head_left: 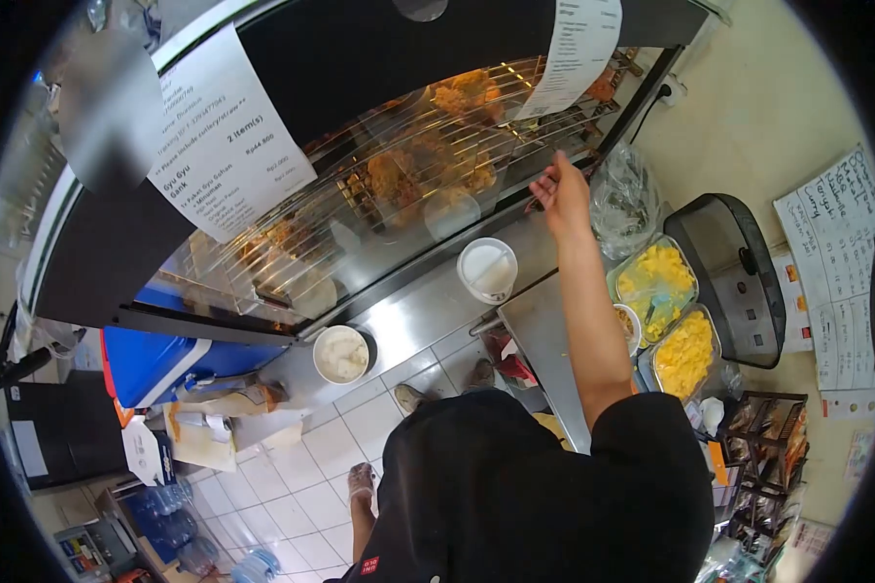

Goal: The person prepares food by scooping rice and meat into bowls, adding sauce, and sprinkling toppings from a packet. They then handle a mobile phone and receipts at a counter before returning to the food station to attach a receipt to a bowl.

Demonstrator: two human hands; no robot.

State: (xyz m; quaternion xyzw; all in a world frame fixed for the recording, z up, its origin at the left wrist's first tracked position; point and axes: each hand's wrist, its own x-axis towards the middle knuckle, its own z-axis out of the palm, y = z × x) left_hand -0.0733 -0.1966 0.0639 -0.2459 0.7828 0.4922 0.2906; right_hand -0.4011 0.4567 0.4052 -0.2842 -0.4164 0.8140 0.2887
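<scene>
My right hand (pixel 560 191) reaches forward with bare, loosely bent fingers apart, holding nothing visible. It is close to the lower right edge of a lit display warmer (pixel 379 262), where fried chicken (pixel 396 175) sits on wire racks. Below and left of this hand, a white cup with a lid (pixel 486 267) stands on the steel ledge. Farther left is a white bowl of rice (pixel 342 354). Low beside my dark shirt, my left hand (pixel 361 479) hangs over the floor, seemingly in clear plastic; its fingers do not show clearly.
Two containers of yellow food (pixel 683 356) and a clear plastic bag (pixel 624 199) line the right side. A dark-framed lid (pixel 724 282) leans on the wall. Order slips (pixel 228 136) hang on the warmer. A blue cooler box (pixel 156 364) stands left, above the tiled floor.
</scene>
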